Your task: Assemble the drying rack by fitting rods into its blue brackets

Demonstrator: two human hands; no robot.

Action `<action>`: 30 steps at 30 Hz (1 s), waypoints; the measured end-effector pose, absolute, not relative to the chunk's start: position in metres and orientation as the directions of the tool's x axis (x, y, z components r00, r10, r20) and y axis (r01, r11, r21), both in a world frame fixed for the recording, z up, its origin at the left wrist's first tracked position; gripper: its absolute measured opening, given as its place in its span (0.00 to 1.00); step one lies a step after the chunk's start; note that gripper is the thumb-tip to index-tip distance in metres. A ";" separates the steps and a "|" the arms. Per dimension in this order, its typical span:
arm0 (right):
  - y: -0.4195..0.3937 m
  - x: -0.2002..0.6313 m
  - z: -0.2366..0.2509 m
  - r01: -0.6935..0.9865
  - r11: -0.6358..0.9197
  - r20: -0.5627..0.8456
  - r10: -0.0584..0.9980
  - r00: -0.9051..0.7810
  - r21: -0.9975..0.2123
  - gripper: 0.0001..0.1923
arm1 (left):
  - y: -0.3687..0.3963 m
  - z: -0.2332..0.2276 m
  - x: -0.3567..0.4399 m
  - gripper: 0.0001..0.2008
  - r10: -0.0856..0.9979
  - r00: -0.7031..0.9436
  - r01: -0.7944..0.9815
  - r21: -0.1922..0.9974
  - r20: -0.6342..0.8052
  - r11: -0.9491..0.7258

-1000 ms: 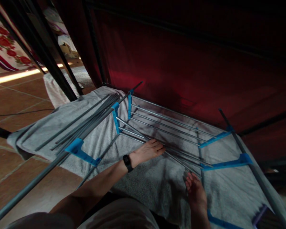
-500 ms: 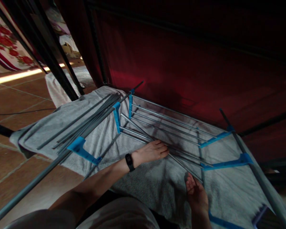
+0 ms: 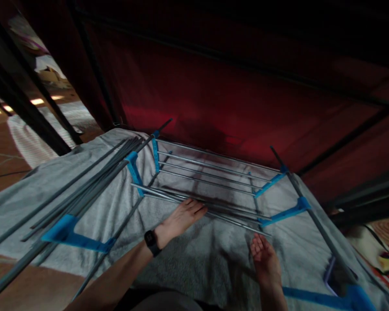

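My left hand [image 3: 188,215], with a dark band on its wrist, is closed over a thin metal rod [image 3: 236,223] from above. The rod lies at a slight slant across a frame with blue plastic brackets [image 3: 136,172]. Just below the rod's right end, my right hand [image 3: 265,258] is palm up with its fingers stretched out, holding nothing. Several parallel metal bars [image 3: 210,163] span the far part of the frame between the left and right brackets. Long grey tubes [image 3: 324,229] carry the brackets on either side. My left palm and thumb are hidden.
A bundle of loose grey tubes [image 3: 94,185] lies on the grey blanket [image 3: 181,272] at the left. A dark red cloth panel [image 3: 188,95] rises behind the frame. A dark purple-edged object [image 3: 339,274] rests by the right tube. Dark posts [image 3: 35,99] stand at the left.
The rod in my left hand has turned from a steep diagonal to lie nearly parallel with the other bars. My right hand sits slightly apart from its end. The view has shifted right.
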State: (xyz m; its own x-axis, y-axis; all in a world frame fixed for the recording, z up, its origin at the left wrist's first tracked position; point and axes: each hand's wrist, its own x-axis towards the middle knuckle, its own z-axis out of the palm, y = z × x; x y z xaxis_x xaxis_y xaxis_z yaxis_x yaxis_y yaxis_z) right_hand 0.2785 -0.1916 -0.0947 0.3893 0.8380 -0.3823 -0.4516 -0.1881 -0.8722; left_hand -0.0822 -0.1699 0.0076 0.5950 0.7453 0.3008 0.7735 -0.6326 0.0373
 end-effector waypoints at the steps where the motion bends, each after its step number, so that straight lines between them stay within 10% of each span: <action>1: -0.190 0.276 -0.091 -0.466 -0.181 -0.383 0.839 0.386 -0.866 0.16 | -0.170 0.004 -0.084 0.24 0.758 0.580 0.781 0.062 0.299 -0.622; 30: -0.137 0.255 0.002 -0.609 0.089 -0.172 0.918 0.357 -0.788 0.10 | -0.141 0.005 -0.087 0.21 0.701 0.515 0.788 0.051 0.493 -0.614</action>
